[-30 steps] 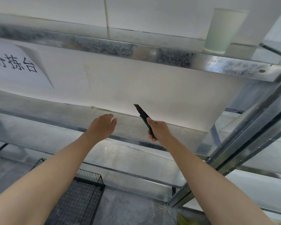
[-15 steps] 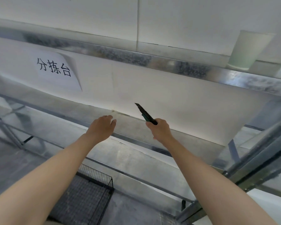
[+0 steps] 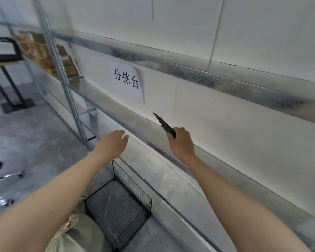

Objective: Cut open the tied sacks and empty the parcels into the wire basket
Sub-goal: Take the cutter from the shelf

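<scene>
Grip of right hand on one knife

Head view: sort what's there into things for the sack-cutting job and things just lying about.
For the job:
- utility knife, gripped in the right hand
- left hand, holding nothing
- wire basket
- green sack beside it

Lying about:
- paper sign
- cardboard boxes
- black stand

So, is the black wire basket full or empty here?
Empty as far as visible: the black wire basket shows only its bare mesh walls and bottom, with no parcels inside.
</scene>
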`<action>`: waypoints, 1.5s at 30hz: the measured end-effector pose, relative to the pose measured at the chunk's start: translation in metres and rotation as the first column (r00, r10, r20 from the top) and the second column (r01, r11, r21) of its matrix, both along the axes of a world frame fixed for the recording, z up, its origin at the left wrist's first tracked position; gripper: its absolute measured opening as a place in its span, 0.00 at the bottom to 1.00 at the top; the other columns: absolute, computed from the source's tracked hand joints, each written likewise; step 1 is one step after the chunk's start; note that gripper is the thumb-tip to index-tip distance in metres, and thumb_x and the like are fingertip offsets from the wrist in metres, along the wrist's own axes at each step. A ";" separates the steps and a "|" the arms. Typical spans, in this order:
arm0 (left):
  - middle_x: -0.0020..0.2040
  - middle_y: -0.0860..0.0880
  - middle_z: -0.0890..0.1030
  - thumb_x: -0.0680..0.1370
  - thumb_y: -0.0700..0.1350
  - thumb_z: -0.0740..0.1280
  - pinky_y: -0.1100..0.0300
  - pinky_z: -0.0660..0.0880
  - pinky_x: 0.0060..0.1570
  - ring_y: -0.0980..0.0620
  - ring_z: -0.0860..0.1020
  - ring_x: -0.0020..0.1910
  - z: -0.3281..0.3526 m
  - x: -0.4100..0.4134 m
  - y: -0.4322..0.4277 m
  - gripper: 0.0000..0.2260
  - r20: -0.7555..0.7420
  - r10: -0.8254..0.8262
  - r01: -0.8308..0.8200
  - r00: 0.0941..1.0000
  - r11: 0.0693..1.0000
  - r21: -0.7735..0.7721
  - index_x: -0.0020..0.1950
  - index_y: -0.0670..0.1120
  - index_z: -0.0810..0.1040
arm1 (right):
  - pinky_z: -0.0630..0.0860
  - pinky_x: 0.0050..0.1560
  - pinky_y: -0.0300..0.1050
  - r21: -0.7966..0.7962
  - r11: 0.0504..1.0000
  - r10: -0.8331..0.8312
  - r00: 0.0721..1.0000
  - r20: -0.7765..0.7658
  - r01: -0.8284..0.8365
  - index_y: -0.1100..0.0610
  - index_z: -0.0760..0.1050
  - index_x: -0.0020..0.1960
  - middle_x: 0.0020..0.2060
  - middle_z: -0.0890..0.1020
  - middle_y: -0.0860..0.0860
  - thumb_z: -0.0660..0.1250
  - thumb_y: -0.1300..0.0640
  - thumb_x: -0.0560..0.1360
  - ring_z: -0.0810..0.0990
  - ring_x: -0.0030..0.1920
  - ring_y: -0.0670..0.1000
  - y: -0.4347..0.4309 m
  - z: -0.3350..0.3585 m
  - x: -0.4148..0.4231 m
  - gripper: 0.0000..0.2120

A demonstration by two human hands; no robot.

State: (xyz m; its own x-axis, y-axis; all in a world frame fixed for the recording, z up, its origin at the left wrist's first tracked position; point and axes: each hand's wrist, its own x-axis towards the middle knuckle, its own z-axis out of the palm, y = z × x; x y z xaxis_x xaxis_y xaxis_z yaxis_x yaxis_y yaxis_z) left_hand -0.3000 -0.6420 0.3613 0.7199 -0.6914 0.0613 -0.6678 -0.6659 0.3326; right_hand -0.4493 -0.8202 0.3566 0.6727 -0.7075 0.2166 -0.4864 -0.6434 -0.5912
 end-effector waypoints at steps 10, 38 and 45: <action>0.57 0.41 0.77 0.82 0.50 0.51 0.47 0.72 0.56 0.40 0.75 0.56 -0.006 -0.015 0.120 0.17 0.036 0.278 -0.278 0.960 0.960 0.015 0.57 0.40 0.74 | 0.73 0.50 0.51 -0.020 0.933 0.358 0.934 0.002 -0.358 0.61 0.73 0.55 0.50 0.75 0.55 0.57 0.52 0.80 0.73 0.52 0.57 0.076 -0.009 0.051 0.13; 0.43 0.46 0.74 0.81 0.46 0.53 0.50 0.71 0.47 0.43 0.73 0.44 0.005 -0.069 0.553 0.13 0.069 0.765 -0.762 0.641 0.644 -0.068 0.43 0.42 0.71 | 0.71 0.56 0.55 -0.102 0.613 0.775 0.621 -0.114 -0.783 0.62 0.67 0.63 0.60 0.71 0.57 0.54 0.55 0.82 0.71 0.59 0.59 0.483 0.001 0.121 0.14; 0.45 0.43 0.77 0.81 0.49 0.51 0.49 0.72 0.49 0.42 0.75 0.45 -0.001 -0.059 0.652 0.15 0.101 0.784 -0.782 0.612 0.619 -0.075 0.46 0.42 0.72 | 0.70 0.50 0.51 -0.044 0.577 0.812 0.579 -0.079 -0.815 0.63 0.67 0.61 0.59 0.70 0.57 0.54 0.55 0.82 0.74 0.56 0.59 0.579 -0.005 0.134 0.13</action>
